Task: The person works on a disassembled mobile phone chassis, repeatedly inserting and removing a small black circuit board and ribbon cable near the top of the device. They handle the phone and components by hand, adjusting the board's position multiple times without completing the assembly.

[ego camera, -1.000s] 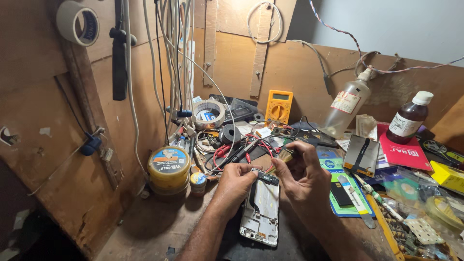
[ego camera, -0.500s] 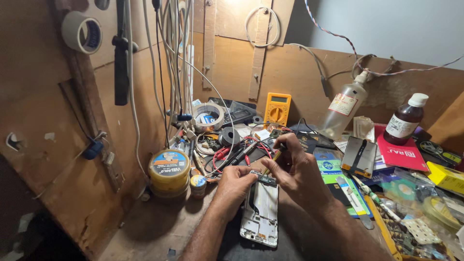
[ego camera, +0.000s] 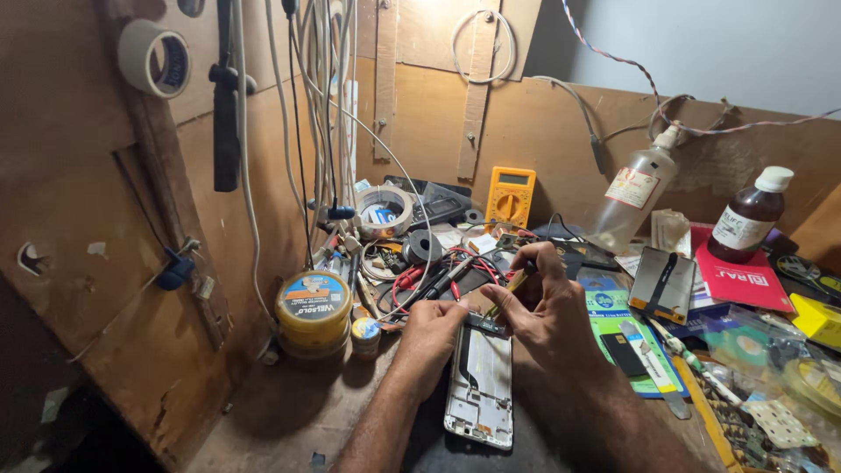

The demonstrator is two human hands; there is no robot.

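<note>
Your left hand (ego camera: 434, 328) rests on the top left corner of the opened phone (ego camera: 480, 385), its fingers curled against the frame and pinning it to the bench (ego camera: 289, 412). Your right hand (ego camera: 547, 307) sits at the phone's top right corner and pinches a thin yellow-handled tool (ego camera: 506, 289) between thumb and fingers, the tip angled down at the dark part along the phone's top edge. The phone lies face down near the front edge of the bench, its pale inner frame showing, long side running away from you.

Just behind your hands lies a tangle of red and black leads (ego camera: 420, 280). To the left of your left hand stands a squat yellow tin (ego camera: 313, 311) with a small pot (ego camera: 364, 336) just beside it. Further back, toward the rear wall, sit a tape roll (ego camera: 385, 210) and a yellow multimeter (ego camera: 510, 197).

To the right of your right hand a green card (ego camera: 613, 311) lies flat, and a loose screen (ego camera: 663, 285) rests beyond it. A clear bottle (ego camera: 635, 197) and a brown bottle (ego camera: 749, 219) stand near the rear right corner. Another tape roll (ego camera: 153, 57) hangs on the left wall.
</note>
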